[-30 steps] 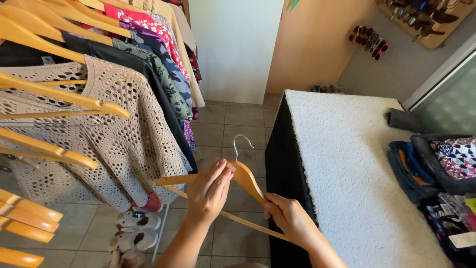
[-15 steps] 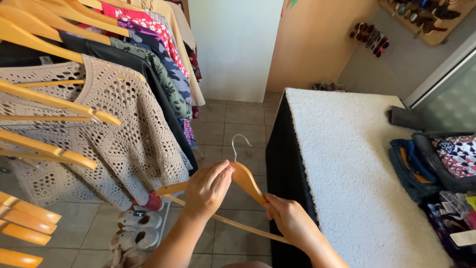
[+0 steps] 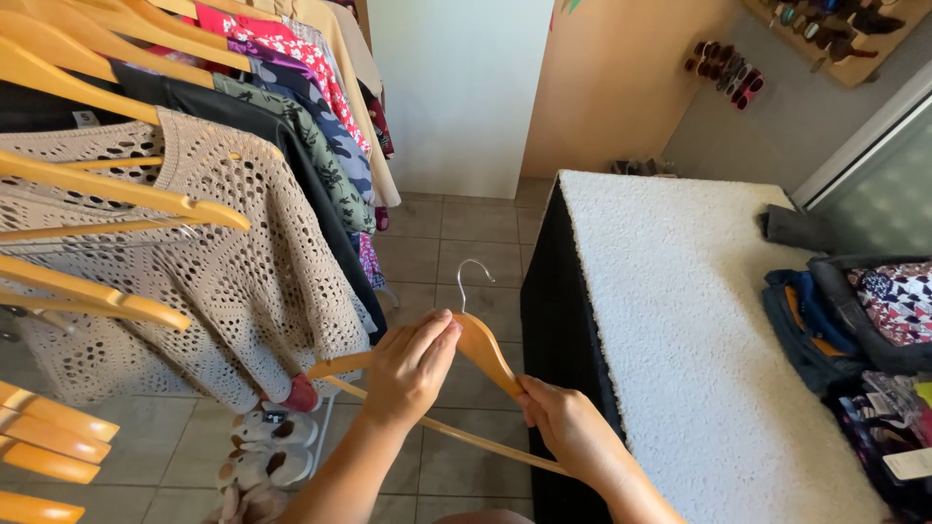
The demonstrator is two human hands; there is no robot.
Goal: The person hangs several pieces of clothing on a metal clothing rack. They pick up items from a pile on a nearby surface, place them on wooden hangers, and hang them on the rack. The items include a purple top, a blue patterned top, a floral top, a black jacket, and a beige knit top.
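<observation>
I hold a wooden hanger (image 3: 485,354) with a metal hook between the clothes rack and the white bed (image 3: 699,330). My left hand (image 3: 408,369) closes its grip over the hanger's middle; my right hand (image 3: 573,432) pinches its right arm. A beige crochet top (image 3: 223,281) hangs just left of the hanger.

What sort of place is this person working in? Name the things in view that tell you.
Probably a home closet or dressing room: a crowded rack of hung clothes, folded garments on a white-covered surface, and an empty wooden hanger held in both hands.
</observation>
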